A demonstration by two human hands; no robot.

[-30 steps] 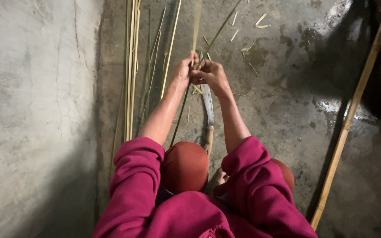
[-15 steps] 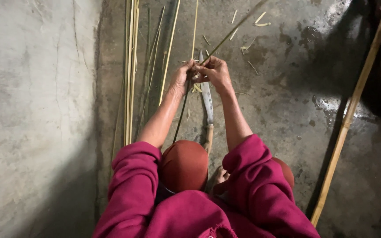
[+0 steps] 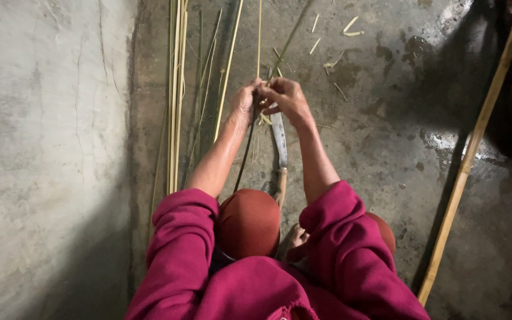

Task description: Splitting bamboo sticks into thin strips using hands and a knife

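Together, two hands — left hand [image 3: 245, 102], right hand [image 3: 287, 96] — grip pinching one bamboo strip [image 3: 245, 155], one knife [image 3: 280, 142] beneath, one pole [image 3: 475, 142] aside.

The person wears a loose magenta top of soft knit cloth, its long sleeves [image 3: 179, 237] pushed up and bunched above the elbows, leaving both forearms bare. Rust-red trousers [image 3: 249, 222] cover the knees, smooth and rounded. The left hand [image 3: 245, 102] and right hand [image 3: 288, 96] are bare, without rings or gloves
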